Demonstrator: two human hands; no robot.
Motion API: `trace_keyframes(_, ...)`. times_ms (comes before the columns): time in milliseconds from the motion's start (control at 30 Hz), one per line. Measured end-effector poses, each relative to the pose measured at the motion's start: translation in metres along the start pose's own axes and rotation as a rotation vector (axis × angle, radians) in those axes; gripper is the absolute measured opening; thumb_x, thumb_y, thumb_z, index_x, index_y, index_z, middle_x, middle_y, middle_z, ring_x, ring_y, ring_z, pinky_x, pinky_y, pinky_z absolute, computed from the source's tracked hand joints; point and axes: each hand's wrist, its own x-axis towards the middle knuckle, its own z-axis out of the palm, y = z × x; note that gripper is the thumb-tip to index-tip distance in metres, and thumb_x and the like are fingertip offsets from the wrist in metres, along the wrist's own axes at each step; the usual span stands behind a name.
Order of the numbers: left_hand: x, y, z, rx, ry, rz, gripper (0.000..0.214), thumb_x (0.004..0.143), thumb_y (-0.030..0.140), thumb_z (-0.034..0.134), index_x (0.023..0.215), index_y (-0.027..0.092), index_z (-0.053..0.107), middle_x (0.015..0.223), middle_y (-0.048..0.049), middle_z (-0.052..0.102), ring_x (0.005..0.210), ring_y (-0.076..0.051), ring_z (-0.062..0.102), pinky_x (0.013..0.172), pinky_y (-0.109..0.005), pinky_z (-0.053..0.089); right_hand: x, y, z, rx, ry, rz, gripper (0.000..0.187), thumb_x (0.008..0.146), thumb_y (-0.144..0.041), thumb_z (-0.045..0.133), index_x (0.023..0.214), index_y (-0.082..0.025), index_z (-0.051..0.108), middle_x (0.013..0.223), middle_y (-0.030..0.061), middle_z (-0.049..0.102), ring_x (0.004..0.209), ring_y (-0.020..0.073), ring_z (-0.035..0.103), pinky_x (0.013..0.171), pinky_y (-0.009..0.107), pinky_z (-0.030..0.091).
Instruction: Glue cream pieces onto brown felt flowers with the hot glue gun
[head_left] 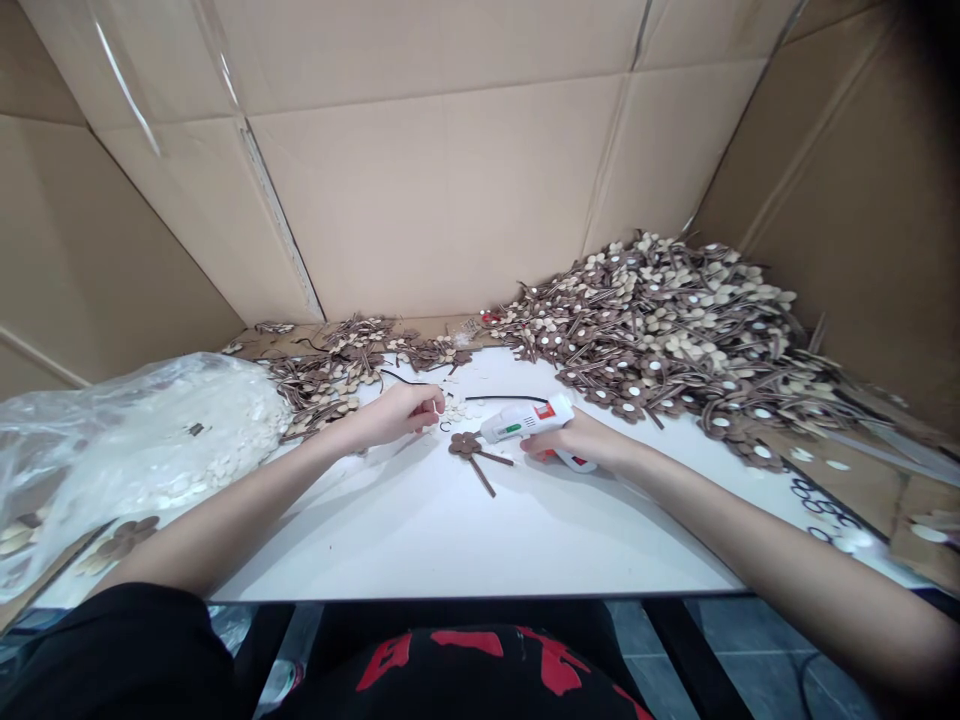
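My right hand [566, 440] grips a white glue gun [517, 420] with red and green markings. Its nozzle points left, right by the centre of a brown flower piece [464, 444] that lies on the white table with two strips trailing from it. My left hand [412, 408] is just up and left of that flower, fingers curled together in a pinch. Whatever is between those fingertips, if anything, is too small to make out. Small white discs [457, 408] lie beside the fingertips, and a dark open ring [445, 426] is just below them.
A large heap of brown and cream flowers [660, 330] rises at the back right. Smaller flower piles [330, 380] lie at the back left, behind a clear bag of white discs [187, 430]. Dark rings [817, 505] sit at the right. Cardboard walls [450, 190] enclose the white table [465, 560].
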Motion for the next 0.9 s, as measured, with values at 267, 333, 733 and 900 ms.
trace_keyframes(267,0.0,0.002,0.004,-0.102,0.033,0.012,0.013,0.076,0.024,0.057,0.086,0.016,0.06,0.074,-0.0008,0.065,0.068,-0.011,0.06,0.061,-0.018,0.044,0.001,0.002,0.0,0.01,0.006,0.008,0.019,0.057,-0.019,0.064,0.075,-0.015,0.061,0.071,0.0019,0.065,0.06,0.0142,0.056,0.054,0.024,0.044)
trace_keyframes(333,0.0,0.003,0.005,-0.128,0.043,0.004,0.013,0.076,0.025,0.057,0.086,0.016,0.06,0.075,-0.0009,0.066,0.069,-0.011,0.061,0.062,-0.018,0.045,0.0,0.002,0.0,0.013,0.008,0.012,0.018,0.057,-0.02,0.064,0.074,-0.015,0.061,0.07,0.0022,0.065,0.06,0.0146,0.057,0.055,0.025,0.045)
trace_keyframes(733,0.001,0.009,0.018,-0.134,0.142,0.034,0.015,0.08,0.028,0.052,0.076,0.015,0.059,0.073,-0.0012,0.062,0.063,-0.01,0.055,0.058,-0.018,0.042,0.0,0.001,0.0,-0.004,-0.003,-0.008,0.018,0.057,-0.019,0.063,0.074,-0.016,0.061,0.069,0.0014,0.064,0.058,0.0141,0.056,0.053,0.025,0.044)
trace_keyframes(900,-0.001,0.013,0.027,-0.187,0.172,-0.008,0.015,0.079,0.025,0.052,0.08,0.015,0.062,0.071,-0.0019,0.063,0.063,-0.01,0.056,0.058,-0.019,0.044,0.001,0.001,0.0,-0.011,-0.006,-0.018,0.02,0.057,-0.019,0.064,0.076,-0.015,0.061,0.071,0.0013,0.064,0.058,0.0135,0.055,0.052,0.024,0.043)
